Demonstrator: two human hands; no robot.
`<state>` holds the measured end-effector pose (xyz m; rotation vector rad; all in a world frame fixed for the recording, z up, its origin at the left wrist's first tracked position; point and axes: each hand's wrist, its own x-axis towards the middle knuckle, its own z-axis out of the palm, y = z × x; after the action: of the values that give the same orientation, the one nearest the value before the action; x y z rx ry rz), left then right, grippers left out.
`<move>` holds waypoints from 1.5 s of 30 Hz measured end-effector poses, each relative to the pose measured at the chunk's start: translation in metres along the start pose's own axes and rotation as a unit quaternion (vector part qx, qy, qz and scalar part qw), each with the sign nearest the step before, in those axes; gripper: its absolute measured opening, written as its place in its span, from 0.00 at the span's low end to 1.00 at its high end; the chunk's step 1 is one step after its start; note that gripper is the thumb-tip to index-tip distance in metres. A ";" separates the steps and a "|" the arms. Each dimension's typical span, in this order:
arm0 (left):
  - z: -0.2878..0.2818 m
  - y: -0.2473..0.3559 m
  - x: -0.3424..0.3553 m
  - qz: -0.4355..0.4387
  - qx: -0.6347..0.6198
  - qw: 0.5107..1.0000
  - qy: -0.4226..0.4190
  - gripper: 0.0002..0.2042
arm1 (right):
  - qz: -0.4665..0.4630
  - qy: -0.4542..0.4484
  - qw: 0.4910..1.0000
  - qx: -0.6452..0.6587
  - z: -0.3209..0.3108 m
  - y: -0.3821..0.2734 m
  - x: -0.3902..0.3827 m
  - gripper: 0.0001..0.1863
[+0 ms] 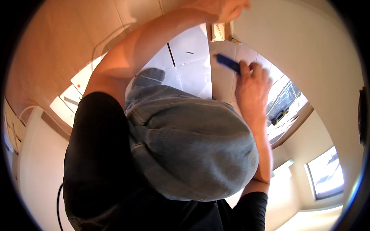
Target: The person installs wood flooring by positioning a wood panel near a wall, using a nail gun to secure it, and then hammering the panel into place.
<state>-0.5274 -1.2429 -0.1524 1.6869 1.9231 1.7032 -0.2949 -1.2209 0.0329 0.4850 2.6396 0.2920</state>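
In my right hand (253, 86) is a blue utility knife (228, 63), the fingers wrapped round its handle. Its tip points up and left, over a brown strip of floor beside white sheeting (194, 77). My left arm sweeps across the upper left, bringing my left hand (227, 10) to the top edge of the picture. That hand's fingers look bent but are partly cut off, so what they touch does not show. Below it sits a small pale printed block (218, 32). My grey-trousered knee (192, 142) fills the middle and hides much of the floor.
Wood-look boards (73, 34) spread at upper left. A dark strip (171, 54) and a small dark sliver (189, 52) lie on the white sheeting. Right of my knife hand are crumpled clear plastic (285, 100) and a black-and-yellow tool (280, 116). A pale wall (308, 57) curves along the right.
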 end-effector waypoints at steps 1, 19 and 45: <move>0.006 0.001 -0.013 0.026 0.032 0.996 -0.081 0.09 | 0.031 -0.019 0.998 0.055 0.017 -0.004 -0.020 0.17; -0.002 0.000 -0.002 0.096 0.266 0.863 -0.418 0.14 | 0.118 -0.062 0.939 0.318 0.148 -0.084 -0.126 0.26; 0.102 0.089 -0.030 -0.153 0.238 0.847 -0.451 0.25 | 0.462 -0.031 0.808 0.365 0.178 0.005 -0.221 0.19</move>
<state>-0.3913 -1.2174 -0.1437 1.6931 1.9721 0.1828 -0.0264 -1.2780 -0.0383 1.9745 2.1391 -0.4962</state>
